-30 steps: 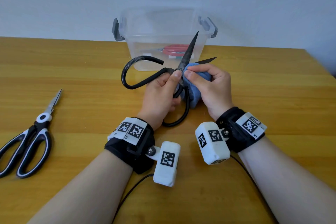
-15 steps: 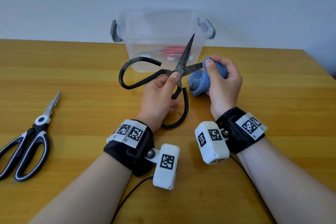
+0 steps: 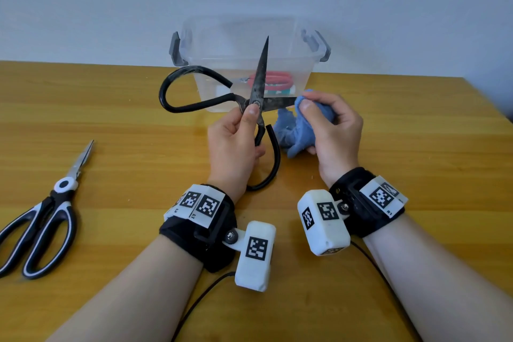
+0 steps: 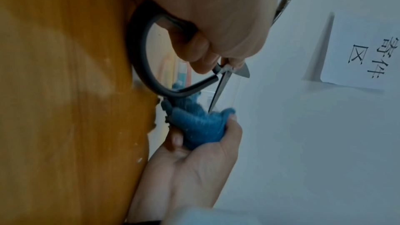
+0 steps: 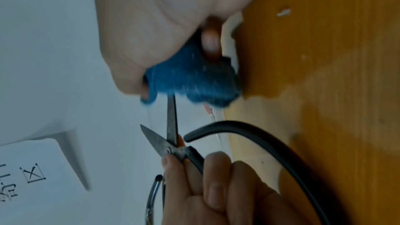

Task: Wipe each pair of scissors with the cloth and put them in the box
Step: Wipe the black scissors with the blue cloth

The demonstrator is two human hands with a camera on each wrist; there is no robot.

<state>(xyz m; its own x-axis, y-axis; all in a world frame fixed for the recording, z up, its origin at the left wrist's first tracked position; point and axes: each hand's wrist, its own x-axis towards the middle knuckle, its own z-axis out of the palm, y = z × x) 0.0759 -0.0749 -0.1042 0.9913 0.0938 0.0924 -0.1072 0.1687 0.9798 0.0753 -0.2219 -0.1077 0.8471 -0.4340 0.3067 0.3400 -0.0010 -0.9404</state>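
Above the tabletop, black scissors are pinched at the pivot by the left hand, blades spread so the cloth, clenched in the right hand, reaches one blade; the box waits behind.

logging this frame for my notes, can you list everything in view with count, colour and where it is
black scissors: 1, black loop handles, dark blades spread open, held up in front of the box
cloth: 1, blue, bunched at the tip of the sideways blade
box: 1, clear with grey latches, far side of table
red scissors: 1, red handles, inside the box
kitchen scissors: 1, black and white, table left
table: 1, yellow-brown wood
left hand: grips black scissors near the pivot
right hand: holds cloth
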